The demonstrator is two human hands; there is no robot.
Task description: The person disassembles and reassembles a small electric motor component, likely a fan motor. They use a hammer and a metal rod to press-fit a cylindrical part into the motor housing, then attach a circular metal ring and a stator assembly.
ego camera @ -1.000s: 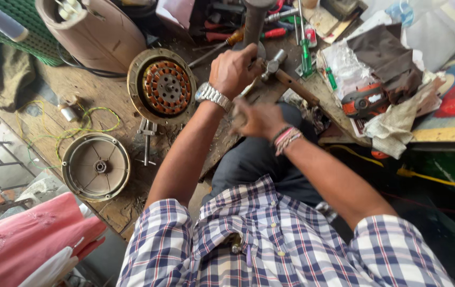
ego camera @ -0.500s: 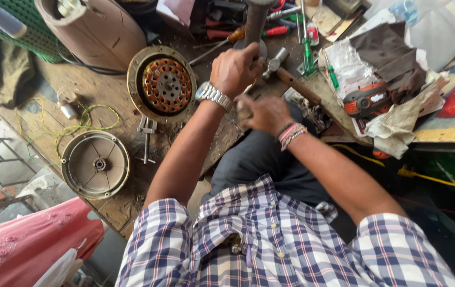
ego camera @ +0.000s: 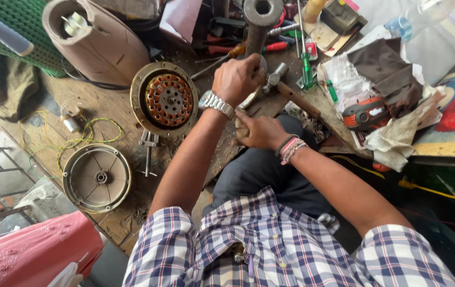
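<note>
My left hand (ego camera: pixel 238 79), with a metal watch on its wrist, is curled around a round metal part at the foot of an upright grey pipe (ego camera: pixel 259 21). My right hand (ego camera: pixel 262 132), with bead bracelets, sits just below it over the bench edge, closed on a small brownish piece. Most of that piece is hidden by the fingers. A hammer (ego camera: pixel 291 91) with a wooden handle lies right of my left hand. A motor stator (ego camera: pixel 169 99) with copper windings lies left of my left wrist.
A round metal cover (ego camera: pixel 97 178) and a small puller (ego camera: pixel 147 150) lie on the wooden bench (ego camera: pixel 126 212). A beige housing (ego camera: pixel 99 45) stands at the back left. Screwdrivers (ego camera: pixel 306 66), an orange tool (ego camera: pixel 368 114) and rags (ego camera: pixel 397 135) crowd the right. Pink cloth (ego camera: pixel 25 255) is at the lower left.
Both hands keep almost the same grip and place. The view has drifted slightly, and the pink cloth at the lower left has shifted.
</note>
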